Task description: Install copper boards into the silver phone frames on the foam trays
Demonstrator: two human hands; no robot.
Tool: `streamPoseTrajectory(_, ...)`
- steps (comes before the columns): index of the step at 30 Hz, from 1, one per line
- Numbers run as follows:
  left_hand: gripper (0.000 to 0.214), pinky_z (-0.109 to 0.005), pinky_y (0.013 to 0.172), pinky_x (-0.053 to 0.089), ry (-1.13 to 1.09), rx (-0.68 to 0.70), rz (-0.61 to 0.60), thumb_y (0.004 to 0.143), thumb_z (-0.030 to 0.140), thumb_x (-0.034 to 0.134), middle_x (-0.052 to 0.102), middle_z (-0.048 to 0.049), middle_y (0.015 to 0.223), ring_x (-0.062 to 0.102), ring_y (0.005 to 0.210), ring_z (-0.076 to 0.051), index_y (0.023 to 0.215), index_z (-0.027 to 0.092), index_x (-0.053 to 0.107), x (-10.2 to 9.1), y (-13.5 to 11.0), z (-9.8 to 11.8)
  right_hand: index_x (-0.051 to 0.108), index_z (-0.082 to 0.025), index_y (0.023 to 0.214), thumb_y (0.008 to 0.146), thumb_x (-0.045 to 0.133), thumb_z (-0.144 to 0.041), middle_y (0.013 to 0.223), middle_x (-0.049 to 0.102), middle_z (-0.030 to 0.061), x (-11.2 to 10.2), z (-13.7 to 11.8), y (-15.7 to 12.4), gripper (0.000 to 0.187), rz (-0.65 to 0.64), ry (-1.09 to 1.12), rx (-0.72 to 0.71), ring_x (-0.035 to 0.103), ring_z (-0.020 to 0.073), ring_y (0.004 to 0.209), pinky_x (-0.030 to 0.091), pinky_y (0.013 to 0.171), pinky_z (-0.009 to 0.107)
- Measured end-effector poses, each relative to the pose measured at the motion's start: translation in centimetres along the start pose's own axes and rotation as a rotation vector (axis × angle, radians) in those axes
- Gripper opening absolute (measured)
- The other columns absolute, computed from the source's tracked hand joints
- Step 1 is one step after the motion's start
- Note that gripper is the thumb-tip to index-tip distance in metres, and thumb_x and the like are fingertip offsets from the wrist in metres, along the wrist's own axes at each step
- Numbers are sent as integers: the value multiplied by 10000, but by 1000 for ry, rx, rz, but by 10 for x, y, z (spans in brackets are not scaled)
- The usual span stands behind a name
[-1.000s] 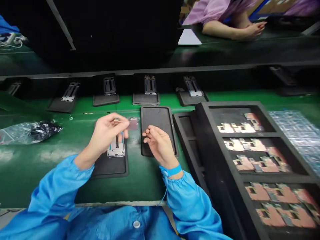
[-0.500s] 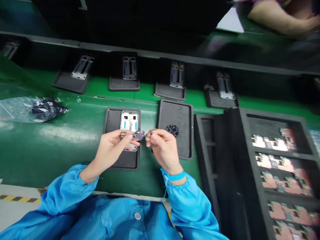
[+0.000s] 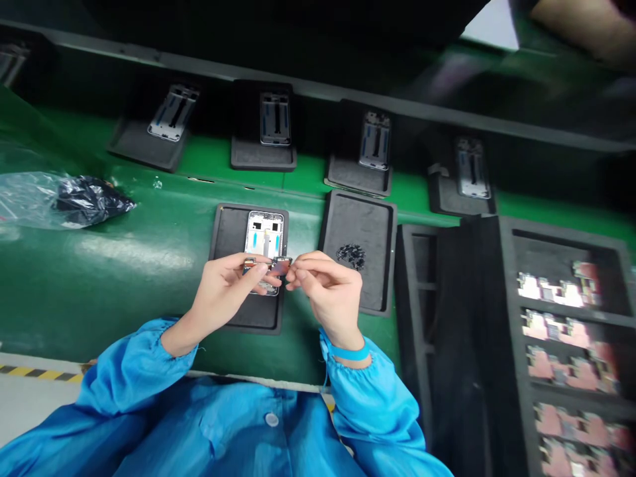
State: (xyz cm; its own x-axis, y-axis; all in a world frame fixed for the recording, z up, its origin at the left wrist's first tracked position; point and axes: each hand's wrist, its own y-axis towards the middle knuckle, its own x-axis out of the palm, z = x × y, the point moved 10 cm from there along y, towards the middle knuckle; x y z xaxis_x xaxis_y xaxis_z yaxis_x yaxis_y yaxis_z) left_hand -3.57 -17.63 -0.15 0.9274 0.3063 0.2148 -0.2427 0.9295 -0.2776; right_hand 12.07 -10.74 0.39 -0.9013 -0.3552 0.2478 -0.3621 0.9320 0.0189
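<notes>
Just below my fingers, a phone frame (image 3: 265, 235) lies on a black foam tray (image 3: 228, 232). My left fingers (image 3: 251, 277) and right fingers (image 3: 304, 270) pinch opposite ends of a small flex-cable part (image 3: 281, 266); a level, gentle pinch avoids creasing it.

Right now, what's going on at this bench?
A person's left hand and right hand are pinching a small electronic part above a phone frame lying on a black mat. Beside it is a second black mat with a dark clump on it, and to the right a black foam tray holds circuit boards.
</notes>
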Motion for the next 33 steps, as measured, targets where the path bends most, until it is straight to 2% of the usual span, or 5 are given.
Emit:
streamPoseTrajectory(9,317,-257,619,691,11,4,20,912,415,789,831,-119,903,826,800,-265,990,110,756,-1,-2,1,801,-233,827,762,885,-254,819,808,23,-10,16,0,109,111,122,200,732,135,592,620,499,224)
streamPoseTrajectory(15,322,-280,659,703,43,32,30,933,433,761,833,-122,967,827,836,-269,1024,124,766,3,-6,1,814,-280,731,676,912,-242,1006,764,18,-10,26,3,119,150,212,234,690,119,750,574,564,229)
streamPoseTrajectory(21,299,-267,669,705,122,58,29,957,412,730,830,-101,1035,827,866,-254,1082,149,798,5,-13,-1,830,-308,778,748,880,-225,1049,758,37,-3,20,-1,101,123,71,104,692,197,1039,593,835,342)
streamPoseTrajectory(25,243,-246,689,705,160,98,44,964,359,725,833,-71,1022,827,869,-232,1077,161,809,4,-16,2,837,-326,835,803,852,-189,1076,751,29,0,16,-3,142,94,27,49,686,185,1042,577,848,335)
streamPoseTrajectory(33,198,-220,738,696,252,183,28,987,302,699,837,-41,1014,825,872,-196,1102,182,808,5,-20,8,831,-312,852,826,841,-232,1086,749,42,-2,8,-3,85,87,-98,-25,693,223,1063,572,974,437)
